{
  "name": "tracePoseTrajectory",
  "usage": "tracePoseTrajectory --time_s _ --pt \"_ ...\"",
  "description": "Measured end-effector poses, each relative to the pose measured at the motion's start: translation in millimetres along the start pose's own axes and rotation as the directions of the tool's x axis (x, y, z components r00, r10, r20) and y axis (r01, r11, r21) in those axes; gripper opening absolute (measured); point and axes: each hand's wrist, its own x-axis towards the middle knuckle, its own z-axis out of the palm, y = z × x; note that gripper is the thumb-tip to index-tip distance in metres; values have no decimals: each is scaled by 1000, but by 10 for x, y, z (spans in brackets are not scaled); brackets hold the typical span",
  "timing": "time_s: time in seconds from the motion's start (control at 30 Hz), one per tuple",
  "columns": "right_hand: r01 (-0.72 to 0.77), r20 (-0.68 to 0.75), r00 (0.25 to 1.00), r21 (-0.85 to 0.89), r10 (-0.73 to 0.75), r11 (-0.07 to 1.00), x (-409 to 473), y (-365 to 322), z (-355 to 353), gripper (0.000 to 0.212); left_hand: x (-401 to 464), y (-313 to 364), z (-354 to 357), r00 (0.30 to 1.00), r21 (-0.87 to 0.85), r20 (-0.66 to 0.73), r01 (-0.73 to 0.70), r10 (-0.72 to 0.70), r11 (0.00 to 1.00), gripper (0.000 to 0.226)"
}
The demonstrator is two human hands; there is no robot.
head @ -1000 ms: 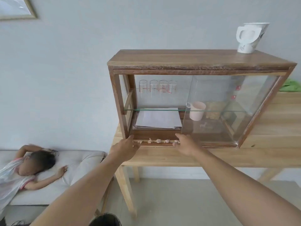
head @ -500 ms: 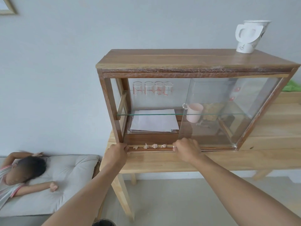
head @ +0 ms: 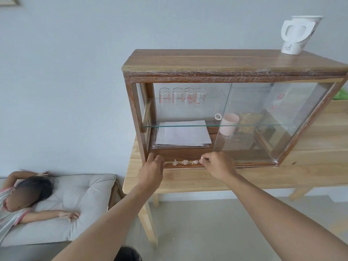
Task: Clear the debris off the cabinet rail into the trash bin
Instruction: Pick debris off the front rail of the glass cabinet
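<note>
A wooden cabinet with glass sliding doors stands on a light wooden table. Its bottom rail (head: 254,164) carries three small crumpled beige debris pieces (head: 185,162) in a row between my hands. My right hand (head: 216,164) pinches another debris piece (head: 202,158) between thumb and fingertips at the right end of the row. My left hand (head: 152,168) lies over the rail's left end beside the corner post, fingers bent down; what is under them is hidden. The dark rim of the trash bin (head: 128,254) shows at the bottom edge, below the table.
The cabinet's left door is slid open; inside are paper sheets (head: 182,133), several measuring glasses (head: 181,96) and a pink mug (head: 228,124). A white jug (head: 298,34) stands on top. A person lies on a cushioned bench (head: 75,200) to the left.
My left hand has moved over the rail's left end, covering the leftmost debris piece. My right fingertips have closed on the rightmost piece. The view shifted a little.
</note>
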Motion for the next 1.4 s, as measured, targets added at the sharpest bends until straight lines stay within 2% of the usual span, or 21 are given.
tracePoseTrajectory --time_s 0.17,0.3,0.47,0.67,0.8,0.9,1.03,1.2,1.3,1.4 --pt "-24 5 1000 136 23 990 -94 -40 18 26 141 31 48 996 38 95 -6 3 999 13" --pt "-53 15 999 204 51 978 -188 -44 13 29 192 -1 72 993 29 118 -32 28 999 20" --pt "-68 48 997 390 54 918 -313 -96 24 26 215 8 78 984 133 171 -62 38 989 25" --pt "-39 59 998 453 14 891 -426 -127 37 23 302 68 -32 970 211 241 -29 -23 977 27" --pt "-31 61 998 493 1 869 -462 -138 47 21 341 23 -47 963 187 263 12 -62 982 25" --pt "-33 77 997 487 -5 873 -497 -138 28 24 384 3 -59 965 127 259 12 -45 992 30" --pt "-53 105 994 487 2 872 -520 -139 7 28 442 -15 -54 951 157 309 -46 -4 987 34" --pt "-75 141 990 474 8 877 -549 -133 -4 29 506 37 -79 945 145 325 -28 -21 989 23" --pt "-87 158 987 484 11 871 -575 -158 24 27 470 57 -119 954 101 301 -28 -4 994 21" --pt "-109 207 978 488 6 866 -619 -192 106 24 315 45 -168 967 -1 242 -75 73 997 18"
